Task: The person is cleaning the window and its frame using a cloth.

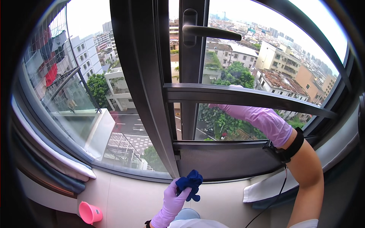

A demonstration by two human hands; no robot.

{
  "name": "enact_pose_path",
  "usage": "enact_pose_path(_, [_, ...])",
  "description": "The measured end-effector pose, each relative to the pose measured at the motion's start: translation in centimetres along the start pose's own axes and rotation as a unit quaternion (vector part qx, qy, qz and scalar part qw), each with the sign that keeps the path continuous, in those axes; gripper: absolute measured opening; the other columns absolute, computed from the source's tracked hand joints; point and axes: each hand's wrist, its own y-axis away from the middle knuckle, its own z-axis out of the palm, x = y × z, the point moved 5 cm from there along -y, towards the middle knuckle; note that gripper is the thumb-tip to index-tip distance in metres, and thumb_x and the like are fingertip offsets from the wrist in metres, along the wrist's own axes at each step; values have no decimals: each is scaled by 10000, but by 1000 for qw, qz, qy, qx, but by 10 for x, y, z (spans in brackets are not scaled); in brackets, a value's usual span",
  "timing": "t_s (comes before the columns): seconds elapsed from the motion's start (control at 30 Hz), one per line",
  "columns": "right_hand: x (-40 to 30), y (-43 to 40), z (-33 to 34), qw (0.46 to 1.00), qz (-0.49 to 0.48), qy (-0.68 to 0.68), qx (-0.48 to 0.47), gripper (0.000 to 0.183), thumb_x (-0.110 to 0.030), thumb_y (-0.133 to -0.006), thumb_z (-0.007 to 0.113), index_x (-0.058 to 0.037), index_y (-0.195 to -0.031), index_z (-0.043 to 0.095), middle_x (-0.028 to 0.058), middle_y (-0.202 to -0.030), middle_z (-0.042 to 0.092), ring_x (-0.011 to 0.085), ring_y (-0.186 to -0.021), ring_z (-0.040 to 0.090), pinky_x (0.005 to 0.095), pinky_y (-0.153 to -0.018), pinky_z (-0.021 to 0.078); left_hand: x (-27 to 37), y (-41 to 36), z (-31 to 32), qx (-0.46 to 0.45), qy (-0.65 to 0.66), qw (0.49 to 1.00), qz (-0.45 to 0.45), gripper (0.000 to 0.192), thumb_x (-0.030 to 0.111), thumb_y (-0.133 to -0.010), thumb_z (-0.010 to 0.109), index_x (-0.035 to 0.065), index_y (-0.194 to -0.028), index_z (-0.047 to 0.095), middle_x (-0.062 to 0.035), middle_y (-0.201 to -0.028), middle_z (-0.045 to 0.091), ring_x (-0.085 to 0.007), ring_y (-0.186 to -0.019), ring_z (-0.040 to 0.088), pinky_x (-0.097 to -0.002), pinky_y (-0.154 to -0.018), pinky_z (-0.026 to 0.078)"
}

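My left hand (178, 193), in a lilac rubber glove, grips a bunched dark blue cloth (191, 182) low in front of me, above the pale window sill (134, 193). Gloved alike, my right hand (235, 109) reaches out through the opening beneath a dark metal crossbar (242, 95) of the window. The crossbar hides part of that hand, so its fingers and anything in them cannot be made out. A black band with a small device (285, 148) sits on my right wrist. Left of the crossbar stands a window frame with a dark lever handle (211, 32).
A pink plastic bucket (90, 213) is at the lower left of the sill. Gathered curtains (57, 165) lie at the left, with another curtain (259, 192) at the right. A black cable (273, 202) hangs from the wrist device. Outside, a street and buildings lie far below.
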Motion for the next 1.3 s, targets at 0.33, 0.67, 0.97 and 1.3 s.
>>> enact_pose_path(0.33, [19, 39, 7, 989, 85, -113, 34, 361, -351, -885, 557, -66, -1096, 621, 153, -895, 661, 313, -817, 628, 379, -728, 491, 16, -6, 7, -2, -42, 998, 45, 299, 40, -834, 637, -8, -1105, 521, -58, -904, 623, -105, -762, 600, -233, -661, 497])
enact_pose_path(0.67, [-89, 121, 80, 944, -171, -237, 156, 415, -22, -745, 670, -91, -1150, 611, 128, -1128, 578, 288, -987, 588, 351, -860, 486, 67, -20, 12, 1, 8, 992, 126, 360, 71, -821, 667, 8, -1134, 501, -56, -954, 612, -98, -893, 565, -250, -793, 462])
enact_pose_path(0.97, [-97, 66, 82, 952, -101, 120, 263, 370, -266, -837, 574, -45, -1128, 515, 61, -920, 526, 206, -877, 526, 330, -830, 382, 82, -24, -4, 243, -222, 842, 428, 380, 74, -857, 410, -17, -1225, 416, -157, -1215, 492, -247, -1106, 475, -380, -978, 350])
enact_pose_path(1.3, [21, 144, 51, 904, -70, 238, 349, 410, -372, -813, 598, -148, -1148, 527, 16, -979, 544, 210, -922, 502, 392, -893, 319, 76, -51, -2, 351, -445, 647, 510, 484, 204, -873, 435, -45, -1275, 328, -249, -1342, 299, -382, -1275, 293, -488, -1052, 227])
